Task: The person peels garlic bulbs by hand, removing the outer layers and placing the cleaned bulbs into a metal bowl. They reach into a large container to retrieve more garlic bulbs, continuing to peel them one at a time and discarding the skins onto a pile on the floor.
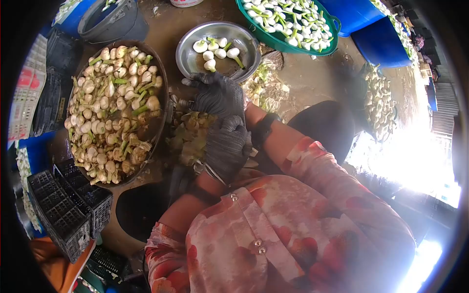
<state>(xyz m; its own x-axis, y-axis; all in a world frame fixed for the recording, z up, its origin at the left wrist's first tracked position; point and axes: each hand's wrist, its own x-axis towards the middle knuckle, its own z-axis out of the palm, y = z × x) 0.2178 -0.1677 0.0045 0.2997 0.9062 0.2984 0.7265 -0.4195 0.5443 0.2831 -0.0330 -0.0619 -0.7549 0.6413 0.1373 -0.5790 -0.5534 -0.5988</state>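
Both hands wear dark grey gloves and meet near the middle of the view. My left hand [227,149] is closed, with its fingers curled against my right hand. Just above it, my right hand [217,95] is bent with its fingers together beside the steel bowl's lower rim. Whatever lies between the hands is hidden. Trimmed white bulbs with short green stems [213,46] lie in the steel bowl [181,56]. To the left, a wide round pan [165,93] holds a heap of untrimmed brownish bulbs [105,112]. Loose peelings [193,134] lie beside my left hand.
A green basin [273,43] of white bulbs stands at the top, near blue tubs [378,44]. Black crates [61,210] are at the lower left, and a grey bucket [115,24] is at the upper left. More peelings [268,88] lie below the bowl. Glare covers the right side.
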